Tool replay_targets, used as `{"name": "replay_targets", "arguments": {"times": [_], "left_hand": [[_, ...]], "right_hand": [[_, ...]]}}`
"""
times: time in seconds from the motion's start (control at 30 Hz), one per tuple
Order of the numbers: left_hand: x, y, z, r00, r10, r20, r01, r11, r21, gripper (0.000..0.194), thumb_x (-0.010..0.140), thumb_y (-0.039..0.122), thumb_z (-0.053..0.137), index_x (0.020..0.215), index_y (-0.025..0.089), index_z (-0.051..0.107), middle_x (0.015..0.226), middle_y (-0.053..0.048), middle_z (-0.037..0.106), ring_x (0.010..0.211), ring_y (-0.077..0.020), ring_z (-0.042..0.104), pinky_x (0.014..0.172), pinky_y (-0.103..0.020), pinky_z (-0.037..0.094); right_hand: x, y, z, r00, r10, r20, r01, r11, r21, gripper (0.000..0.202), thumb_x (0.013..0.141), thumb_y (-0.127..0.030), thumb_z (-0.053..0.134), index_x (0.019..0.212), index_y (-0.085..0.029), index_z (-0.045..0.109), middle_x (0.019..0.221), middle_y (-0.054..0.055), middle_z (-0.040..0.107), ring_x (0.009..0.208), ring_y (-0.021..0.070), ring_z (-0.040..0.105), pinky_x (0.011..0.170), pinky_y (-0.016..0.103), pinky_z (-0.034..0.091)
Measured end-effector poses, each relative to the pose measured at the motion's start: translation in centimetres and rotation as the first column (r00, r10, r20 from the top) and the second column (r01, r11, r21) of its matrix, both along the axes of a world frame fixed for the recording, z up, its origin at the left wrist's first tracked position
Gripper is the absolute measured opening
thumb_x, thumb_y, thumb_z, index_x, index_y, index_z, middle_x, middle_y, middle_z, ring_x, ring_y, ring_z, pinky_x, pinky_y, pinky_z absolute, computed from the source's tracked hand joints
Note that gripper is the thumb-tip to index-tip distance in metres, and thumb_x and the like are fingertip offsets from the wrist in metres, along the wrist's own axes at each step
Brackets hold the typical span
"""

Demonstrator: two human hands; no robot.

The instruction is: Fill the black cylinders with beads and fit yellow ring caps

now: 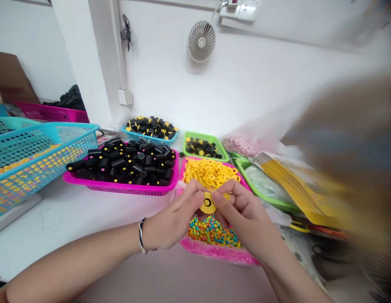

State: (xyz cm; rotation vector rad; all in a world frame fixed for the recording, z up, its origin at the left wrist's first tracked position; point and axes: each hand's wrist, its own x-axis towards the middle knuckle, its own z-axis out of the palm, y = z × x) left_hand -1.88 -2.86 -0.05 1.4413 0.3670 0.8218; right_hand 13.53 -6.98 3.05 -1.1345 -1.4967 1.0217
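Note:
A yellow ring [207, 207] with a black piece in its middle is pinched between both my hands. My left hand [179, 212] holds its left edge with thumb and fingers, a braided bracelet on the wrist. My right hand [246, 208] grips the right edge, and another yellow ring [226, 197] shows among its fingers. Just beneath lie many small coloured balls [211, 231] in a pink basket [214, 254]. Beyond my fingertips is a heap of loose yellow rings [211, 170]. My palms hide part of both heaps.
Left stands a magenta basket [119, 187] of black cylinders, and a blue basket [72, 145]. Behind are a blue basket [151, 139] of black-and-yellow parts and a green basket [220, 147]. Yellow packaging [287, 181] lies right. A blurred shape [350, 160] fills the right side.

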Motion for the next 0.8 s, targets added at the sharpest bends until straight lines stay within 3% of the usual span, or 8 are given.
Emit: {"name": "replay_targets", "arguments": {"times": [0.1,0.17,0.2,0.3,0.47,0.63,0.7,0.8], "left_hand": [[0.4,0.1,-0.1,0.997,0.007,0.079,0.002,0.995,-0.102,0.026,0.095,0.041,0.034,0.084,0.020,0.045,0.078,0.002,0.042,0.072,-0.0113,0.039,0.072,-0.025,0.039],[0.7,0.0,0.1,0.985,0.012,0.175,0.021,0.982,-0.186,0.026,0.095,0.038,0.036,0.081,0.019,0.045,0.075,0.001,0.043,0.069,-0.0108,0.039,0.068,-0.023,0.039],[0.8,-0.1,0.3,0.976,0.004,0.219,0.047,0.973,-0.227,0.028,0.094,0.038,0.035,0.079,0.018,0.046,0.073,0.001,0.044,0.067,-0.0108,0.040,0.066,-0.023,0.039],[1.0,-0.7,0.9,0.955,-0.067,0.290,0.176,0.912,-0.370,0.041,0.093,0.044,0.029,0.073,0.015,0.049,0.066,-0.001,0.046,0.062,-0.0116,0.040,0.059,-0.023,0.038],[1.0,-1.6,1.1,0.919,-0.089,0.384,0.276,0.841,-0.465,0.038,0.091,0.044,0.033,0.076,0.015,0.053,0.061,-0.001,0.047,0.060,-0.0109,0.040,0.062,-0.021,0.038],[1.2,-1.6,0.9,0.875,-0.098,0.475,0.377,0.753,-0.539,0.037,0.092,0.036,0.029,0.077,0.014,0.055,0.062,-0.002,0.048,0.059,-0.0100,0.043,0.058,-0.019,0.038],[1.3,-1.4,1.1,0.872,-0.048,0.487,0.349,0.758,-0.551,0.039,0.093,0.034,0.026,0.075,0.014,0.055,0.063,-0.002,0.048,0.059,-0.0102,0.044,0.056,-0.018,0.038],[1.2,-1.1,1.6,0.862,0.041,0.505,0.280,0.793,-0.542,0.043,0.097,0.033,0.023,0.078,0.013,0.056,0.070,-0.004,0.050,0.065,-0.0105,0.046,0.059,-0.018,0.039]], "right_hand": [[0.0,-0.2,-0.3,0.960,-0.154,0.234,0.086,0.957,0.279,0.011,0.089,-0.034,0.052,0.090,-0.023,0.056,0.058,-0.004,0.054,0.044,0.0078,0.044,0.039,0.019,0.033],[0.4,-0.1,-0.3,0.873,-0.294,0.389,0.036,0.834,0.550,0.018,0.084,-0.030,0.059,0.102,-0.026,0.061,0.089,0.005,0.062,0.074,0.0151,0.060,0.058,0.027,0.049],[0.6,-0.1,-0.3,0.836,-0.318,0.447,-0.039,0.778,0.627,0.030,0.080,-0.031,0.065,0.109,-0.027,0.060,0.106,0.008,0.060,0.094,0.0202,0.060,0.072,0.032,0.052],[1.0,0.4,-0.5,0.811,-0.198,0.551,-0.251,0.732,0.633,0.062,0.068,-0.030,0.077,0.123,-0.026,0.049,0.131,0.011,0.049,0.122,0.0255,0.047,0.097,0.039,0.046],[0.7,1.0,-1.3,0.890,-0.085,0.448,-0.286,0.660,0.694,0.057,0.072,-0.006,0.064,0.122,-0.027,0.045,0.121,0.007,0.059,0.115,0.0205,0.055,0.098,0.039,0.048],[0.1,0.6,-2.0,0.908,-0.134,0.396,-0.209,0.675,0.708,0.060,0.065,0.002,0.055,0.119,-0.024,0.050,0.115,0.007,0.061,0.112,0.0228,0.056,0.095,0.041,0.049],[-0.2,0.7,-2.4,0.913,-0.155,0.377,-0.154,0.725,0.671,0.061,0.066,0.003,0.055,0.120,-0.025,0.050,0.116,0.007,0.061,0.111,0.0224,0.057,0.095,0.041,0.050],[-0.7,1.0,-3.1,0.975,-0.179,0.133,0.054,0.769,0.637,0.062,0.069,0.002,0.058,0.121,-0.030,0.046,0.115,0.004,0.059,0.104,0.0189,0.062,0.091,0.039,0.053]]}}
